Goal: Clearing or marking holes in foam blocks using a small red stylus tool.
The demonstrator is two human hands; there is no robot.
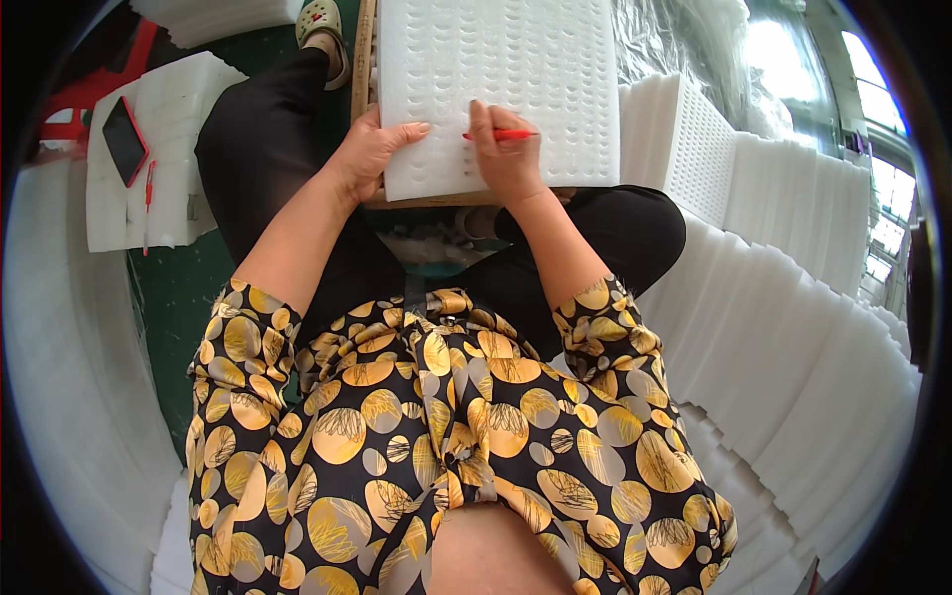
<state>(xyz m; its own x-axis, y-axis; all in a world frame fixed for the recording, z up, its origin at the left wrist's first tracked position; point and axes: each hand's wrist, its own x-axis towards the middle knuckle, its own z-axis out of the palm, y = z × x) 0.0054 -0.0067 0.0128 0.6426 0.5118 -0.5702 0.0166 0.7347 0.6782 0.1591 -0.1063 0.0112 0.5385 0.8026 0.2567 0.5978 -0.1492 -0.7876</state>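
A white foam sheet (pixel 496 59) with rows of small curved cuts or holes lies in front of me, over my knees. My left hand (pixel 365 155) grips its near left edge, thumb flat on top and the other fingers down over the side, partly hidden. In my right hand (pixel 509 167) a red pen (pixel 513 134) is pinched, its shaft pointing right. That hand rests on the sheet's near part, with its fingertips close to the surface. Under the sheet shows the edge of a wooden frame (pixel 364 59).
Left of me, a white foam block (pixel 183 213) carries a phone with a red edge (pixel 125 142) and another red pen (pixel 149 188). Stacked foam sheets (pixel 783 337) crowd the right side, one perforated block (pixel 702 149) among them. Clear plastic wrap (pixel 674 35) lies beyond.
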